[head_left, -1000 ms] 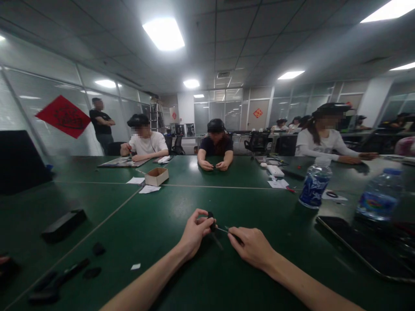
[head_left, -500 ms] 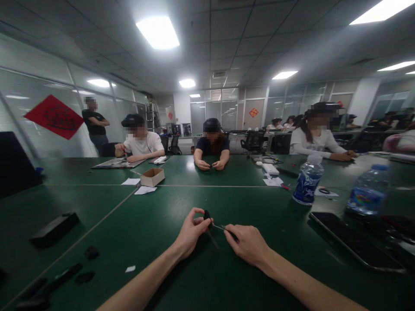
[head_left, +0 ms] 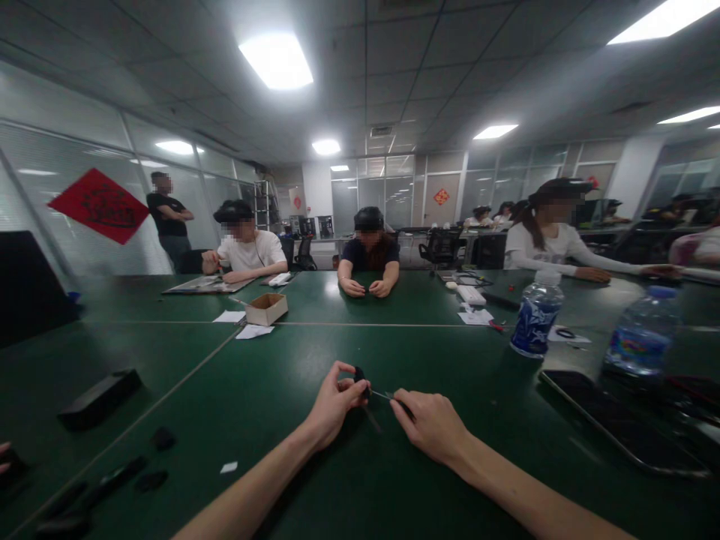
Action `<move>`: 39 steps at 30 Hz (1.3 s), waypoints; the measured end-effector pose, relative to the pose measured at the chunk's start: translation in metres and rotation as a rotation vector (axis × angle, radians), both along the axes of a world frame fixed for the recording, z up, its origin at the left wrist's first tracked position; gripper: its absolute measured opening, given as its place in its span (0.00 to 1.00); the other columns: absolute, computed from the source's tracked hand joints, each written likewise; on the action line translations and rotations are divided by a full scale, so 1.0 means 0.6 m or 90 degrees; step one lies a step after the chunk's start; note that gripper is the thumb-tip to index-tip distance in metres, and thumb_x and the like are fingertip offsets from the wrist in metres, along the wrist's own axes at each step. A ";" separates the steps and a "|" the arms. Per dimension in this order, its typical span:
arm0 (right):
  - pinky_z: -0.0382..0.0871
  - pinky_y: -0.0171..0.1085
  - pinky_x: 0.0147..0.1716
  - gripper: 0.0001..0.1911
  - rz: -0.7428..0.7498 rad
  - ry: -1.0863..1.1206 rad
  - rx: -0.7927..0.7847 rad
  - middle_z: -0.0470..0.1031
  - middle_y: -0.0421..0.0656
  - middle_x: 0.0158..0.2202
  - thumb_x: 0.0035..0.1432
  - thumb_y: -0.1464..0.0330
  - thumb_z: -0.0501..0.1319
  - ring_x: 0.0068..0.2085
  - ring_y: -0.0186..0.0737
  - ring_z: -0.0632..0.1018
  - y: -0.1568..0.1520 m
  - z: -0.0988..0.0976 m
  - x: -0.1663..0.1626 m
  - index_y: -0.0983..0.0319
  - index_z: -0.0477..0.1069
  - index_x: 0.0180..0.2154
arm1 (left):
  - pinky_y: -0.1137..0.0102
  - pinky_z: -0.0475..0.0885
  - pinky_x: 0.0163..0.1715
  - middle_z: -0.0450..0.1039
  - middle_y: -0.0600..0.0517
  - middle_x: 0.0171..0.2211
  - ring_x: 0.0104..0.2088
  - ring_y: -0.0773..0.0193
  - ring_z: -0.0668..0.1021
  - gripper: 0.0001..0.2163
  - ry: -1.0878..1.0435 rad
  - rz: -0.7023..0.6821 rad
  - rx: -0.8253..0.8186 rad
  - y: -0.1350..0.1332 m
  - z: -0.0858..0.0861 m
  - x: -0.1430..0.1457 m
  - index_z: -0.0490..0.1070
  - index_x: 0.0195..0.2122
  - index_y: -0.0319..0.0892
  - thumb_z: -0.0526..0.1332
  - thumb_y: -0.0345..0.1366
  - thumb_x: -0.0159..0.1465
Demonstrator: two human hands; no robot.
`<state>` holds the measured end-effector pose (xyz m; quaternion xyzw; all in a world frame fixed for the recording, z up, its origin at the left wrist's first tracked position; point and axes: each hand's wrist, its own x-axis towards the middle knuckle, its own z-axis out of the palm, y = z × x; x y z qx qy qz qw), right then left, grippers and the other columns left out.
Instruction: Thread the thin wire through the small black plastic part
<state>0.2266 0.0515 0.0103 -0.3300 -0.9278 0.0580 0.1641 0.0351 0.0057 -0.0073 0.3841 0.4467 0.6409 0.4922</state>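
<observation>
My left hand (head_left: 333, 405) pinches a small black part (head_left: 361, 377) between thumb and fingers, just above the green table (head_left: 270, 390). My right hand (head_left: 430, 425) is closed round a thin tool (head_left: 389, 396) whose metal tip points left into that black part. Both hands meet near the middle of the view, close to the table top. What the small part is I cannot make out.
Black pieces (head_left: 101, 398) lie at the left, with a paper scrap (head_left: 228, 467) beside them. Two water bottles (head_left: 536, 315) and a dark tray (head_left: 619, 427) stand at the right. A cardboard box (head_left: 266, 307) sits further back. Other people sit across the table.
Both hands keep the same hold on the part and the tool. Only the view has shifted slightly.
</observation>
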 end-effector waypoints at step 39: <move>0.68 0.33 0.28 0.17 -0.060 0.065 -0.041 0.76 0.43 0.31 0.67 0.65 0.45 0.29 0.37 0.77 0.017 -0.007 0.000 0.61 0.71 0.39 | 0.72 0.68 0.33 0.75 0.52 0.29 0.31 0.65 0.77 0.18 0.045 -0.089 -0.012 -0.014 0.007 0.007 0.63 0.37 0.43 0.70 0.39 0.51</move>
